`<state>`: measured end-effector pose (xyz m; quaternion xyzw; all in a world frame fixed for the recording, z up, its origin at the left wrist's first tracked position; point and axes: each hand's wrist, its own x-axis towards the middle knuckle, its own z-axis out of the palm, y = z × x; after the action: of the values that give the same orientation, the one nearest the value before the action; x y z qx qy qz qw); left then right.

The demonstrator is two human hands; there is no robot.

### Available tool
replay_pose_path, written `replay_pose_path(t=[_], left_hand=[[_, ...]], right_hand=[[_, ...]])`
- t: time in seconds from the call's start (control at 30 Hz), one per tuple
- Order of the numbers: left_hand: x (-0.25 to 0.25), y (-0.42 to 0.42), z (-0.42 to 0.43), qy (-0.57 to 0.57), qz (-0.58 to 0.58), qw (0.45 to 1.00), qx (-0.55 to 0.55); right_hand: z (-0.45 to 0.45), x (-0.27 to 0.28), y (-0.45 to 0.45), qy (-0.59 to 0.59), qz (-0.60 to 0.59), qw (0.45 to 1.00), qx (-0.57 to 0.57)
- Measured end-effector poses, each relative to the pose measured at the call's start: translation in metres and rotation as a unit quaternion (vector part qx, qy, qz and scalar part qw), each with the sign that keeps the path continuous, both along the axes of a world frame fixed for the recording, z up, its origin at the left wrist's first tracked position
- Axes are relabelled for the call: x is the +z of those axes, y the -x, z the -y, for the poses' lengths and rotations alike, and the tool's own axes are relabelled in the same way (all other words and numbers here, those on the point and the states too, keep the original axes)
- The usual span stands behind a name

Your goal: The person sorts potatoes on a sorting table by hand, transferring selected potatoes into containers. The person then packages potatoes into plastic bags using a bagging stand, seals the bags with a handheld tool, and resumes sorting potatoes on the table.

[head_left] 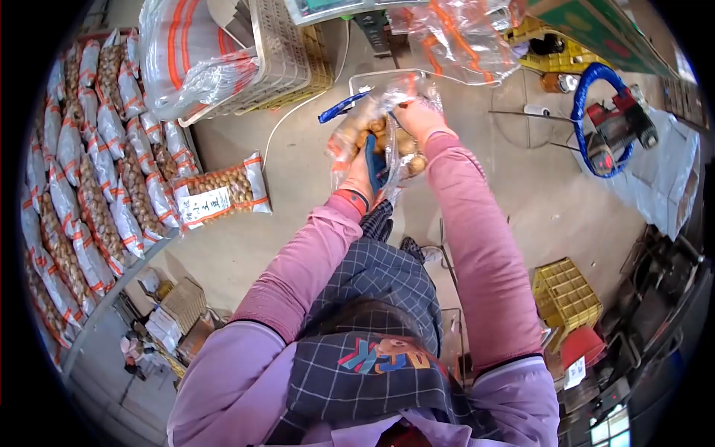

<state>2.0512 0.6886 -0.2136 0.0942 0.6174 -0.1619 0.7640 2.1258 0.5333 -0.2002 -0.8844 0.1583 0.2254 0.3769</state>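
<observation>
A clear plastic bag with orange stripes (pixel 344 143) hangs open in front of me, and several round brown potatoes (pixel 406 143) show inside it. My left hand (pixel 365 167), partly covered in dark blue, is closed on the bag's near left side, beside the potatoes; the plastic hides some of its fingers. At the far right of the bag's mouth, my right hand (pixel 418 119) is closed on the bunched film. A metal wire frame (pixel 387 73) stands behind the bag, with a blue-wrapped handle (pixel 342 106) on its left.
Filled striped bags (pixel 97 171) are stacked at left, with one labelled bag (pixel 223 194) beside them. A crate (pixel 287 56) carries striped plastic film. Several striped bags hang at the top. A blue-wrapped ring (pixel 577 112) with a red tool stands right; a yellow crate (pixel 566 294) sits lower right.
</observation>
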Motion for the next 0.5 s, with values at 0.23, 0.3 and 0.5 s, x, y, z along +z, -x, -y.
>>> replay_pose_path(t=[0.23, 0.3, 0.5], left_hand=[[0.037, 0.041, -0.012, 0.382, -0.469, 0.207, 0.769], [0.077, 0.091, 0.005, 0.43, -0.538, 0.119, 0.715], [0.134, 0.045, 0.037, 0.12, -0.426, -0.487, 0.753]], right_hand=[[-0.039, 0.104, 0.051, -0.162, 0.248, 0.933, 0.205], [-0.051, 0.126, 0.076, -0.379, -0.001, 0.905, 0.192], [-0.012, 0.051, 0.084, -0.199, 0.084, 0.976, 0.01]])
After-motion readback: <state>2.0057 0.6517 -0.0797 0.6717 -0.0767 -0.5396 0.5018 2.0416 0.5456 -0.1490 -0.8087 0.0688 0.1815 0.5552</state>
